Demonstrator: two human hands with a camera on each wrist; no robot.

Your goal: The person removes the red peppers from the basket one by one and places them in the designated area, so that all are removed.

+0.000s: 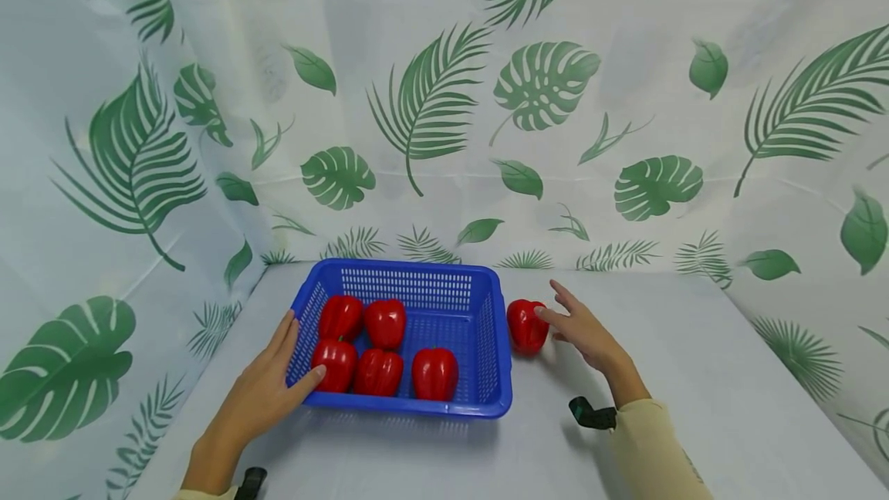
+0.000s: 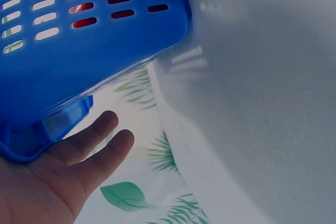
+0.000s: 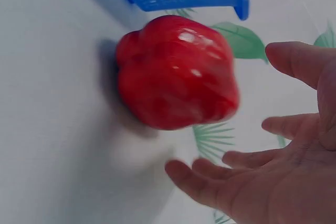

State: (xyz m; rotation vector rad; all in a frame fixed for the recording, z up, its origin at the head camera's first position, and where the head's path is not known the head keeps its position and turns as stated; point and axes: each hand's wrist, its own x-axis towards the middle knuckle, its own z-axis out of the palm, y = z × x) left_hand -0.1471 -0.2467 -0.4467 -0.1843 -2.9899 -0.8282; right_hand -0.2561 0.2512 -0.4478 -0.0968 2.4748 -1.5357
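A blue plastic basket (image 1: 495,361) with slotted sides holds several red bell peppers (image 1: 435,374). My left hand (image 1: 262,384) rests at its front-left corner. The thumb reaches over the rim towards a pepper, and straight fingers lie along the outer left side. In the left wrist view, two extended fingers (image 2: 113,150) show beside the rim; the thumb is hidden. Another red bell pepper (image 3: 176,74) stands on the table just right of the basket. Around its right side my right hand (image 1: 583,334) is spread, palm towards it, with a gap between fingers and pepper in the right wrist view.
The white table (image 1: 694,376) extends right of the basket and in front of it. A white curtain (image 1: 444,222) printed with green leaves stands behind and at both sides. Each wrist wears a small black device (image 1: 592,413).
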